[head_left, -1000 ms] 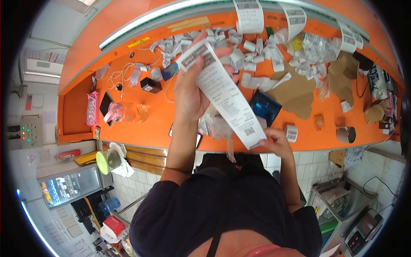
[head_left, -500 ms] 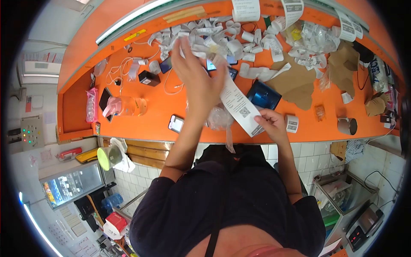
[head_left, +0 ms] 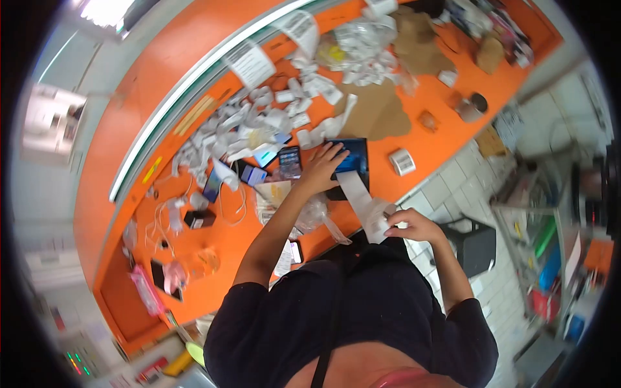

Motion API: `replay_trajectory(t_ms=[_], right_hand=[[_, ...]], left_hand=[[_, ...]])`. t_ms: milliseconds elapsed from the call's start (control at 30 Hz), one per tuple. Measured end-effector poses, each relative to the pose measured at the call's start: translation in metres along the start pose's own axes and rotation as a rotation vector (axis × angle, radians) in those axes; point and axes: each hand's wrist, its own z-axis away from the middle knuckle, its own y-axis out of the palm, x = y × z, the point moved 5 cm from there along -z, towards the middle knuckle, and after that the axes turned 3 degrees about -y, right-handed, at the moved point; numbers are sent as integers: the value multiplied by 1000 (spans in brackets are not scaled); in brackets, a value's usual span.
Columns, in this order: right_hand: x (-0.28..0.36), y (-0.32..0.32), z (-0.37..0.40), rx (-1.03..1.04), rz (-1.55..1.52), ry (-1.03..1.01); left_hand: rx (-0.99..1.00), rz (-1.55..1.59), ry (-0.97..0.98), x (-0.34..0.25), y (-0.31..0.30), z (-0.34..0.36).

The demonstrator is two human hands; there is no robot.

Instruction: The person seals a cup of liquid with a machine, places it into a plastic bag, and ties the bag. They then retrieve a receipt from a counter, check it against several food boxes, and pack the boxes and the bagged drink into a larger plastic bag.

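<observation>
My left hand (head_left: 319,169) lies with its fingers stretched over the left part of a dark blue, shiny, flat-topped thing (head_left: 358,155), whose exact kind I cannot make out. A long white paper strip (head_left: 354,187) runs from that thing down toward me. Its lower end is curled and blurred. My right hand (head_left: 414,226) pinches the strip there, just past the counter's front edge. A clear plastic bag (head_left: 312,213) sits below my left wrist, and a phone (head_left: 290,161) lies left of my left fingers.
Crumpled paper strips (head_left: 223,132) are heaped along the back of the orange counter (head_left: 414,139). A paper roll (head_left: 402,161) and a metal cup (head_left: 472,107) stand to the right. Cables, several phones and a black box (head_left: 199,218) lie left. A dark stool (head_left: 471,246) stands on the floor.
My view has turned toward the right. My left hand has come down from the raised position onto the dark blue thing. My right hand has drawn the strip's end toward my body.
</observation>
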Motion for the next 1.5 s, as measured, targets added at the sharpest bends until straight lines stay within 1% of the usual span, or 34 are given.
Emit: replay_trajectory(t_ms=[33, 67, 100, 133, 167, 233, 267, 300, 333, 367, 400, 433, 467, 500, 533, 567, 600, 667, 733, 767, 800, 867, 933, 967, 1000, 1100, 1167, 1233, 1267, 1333, 1400, 1433, 1467, 1500], right_hand=[[-2, 14, 6, 80, 113, 103], [-10, 27, 14, 103, 421, 68], [-32, 37, 23, 207, 716, 286], [-47, 43, 35, 319, 978, 543], [-43, 48, 48, 226, 952, 638], [-29, 41, 78, 18, 1091, 894], [-12, 44, 81, 70, 915, 897], [4, 46, 89, -65, 737, 794], [21, 47, 97, -269, 685, 652], [42, 48, 106, -490, 662, 509], [51, 57, 116, -505, 647, 519], [60, 60, 126, -647, 573, 511], [64, 64, 131, -769, 493, 488], [64, 68, 132, -845, 390, 485], [64, 80, 130, -833, 390, 464], [62, 95, 134, -840, 295, 428], [60, 109, 146, -887, 209, 410], [56, 132, 170, -982, 264, 192], [89, 137, 218, -889, 204, 230], [105, 144, 251, -1028, 233, 281], [118, 155, 283, -1060, 321, 368], [133, 186, 345, -1105, 422, 457], [134, 214, 400, -1168, 413, 436], [122, 206, 397, -1218, 352, 397], [114, 215, 418, -1253, 383, 457], [105, 254, 481, -1375, 379, 483], [96, 276, 516, -1384, 197, 468], [95, 289, 549, -1486, 168, 399], [99, 297, 568, -1562, 171, 346], [115, 315, 613, -1681, 134, 356], [111, 328, 666, -1711, 253, 411], [111, 337, 697, -1732, 233, 524], [107, 349, 726, -1738, 247, 545], [99, 365, 758, -1825, 272, 603]], left_hand=[[36, -122, -21, 2, 6, -3], [63, -247, -22, 2, 10, -11], [104, -245, -24, 3, 13, -14], [81, -234, 4, 3, 11, -16], [64, -218, 42, 2, 11, -16], [61, -180, 134, 9, 18, -17], [90, -146, 163, 19, 26, -18], [108, -209, 103, 9, 27, -13], [124, -286, 22, -4, 19, -11], [154, -284, 78, -23, 26, -15], [139, -140, 229, -41, 27, -10], [109, -2, 341, -54, 19, 1], [349, 395, 275, -98, 12, 7], [457, 450, 195, -140, 2, 17], [422, 438, 458, -181, 7, 31], [401, 418, 758, -223, 14, 45], [433, 358, 863, -259, 25, 60], [770, 366, 867, -305, 68, 86], [881, 367, 820, -337, 100, 93], [919, 415, 820, -354, 111, 103], [947, 467, 791, -373, 125, 114], [983, 422, 930, -421, 145, 147], [948, 283, 1003, -475, 159, 171], [976, 268, 1004, -475, 164, 155], [1004, 231, 1014, -494, 176, 162], [1103, 299, 945, -537, 232, 185], [1180, 268, 914, -572, 249, 205], [1283, 257, 869, -605, 268, 230], [1145, 224, 965, -623, 275, 238], [887, 362, 1439, -676, 286, 260], [938, 372, 1483, -721, 316, 280], [952, 359, 1506, -746, 333, 290], [952, 378, 1522, -772, 353, 301], [1013, 304, 1503, -798, 379, 316]])
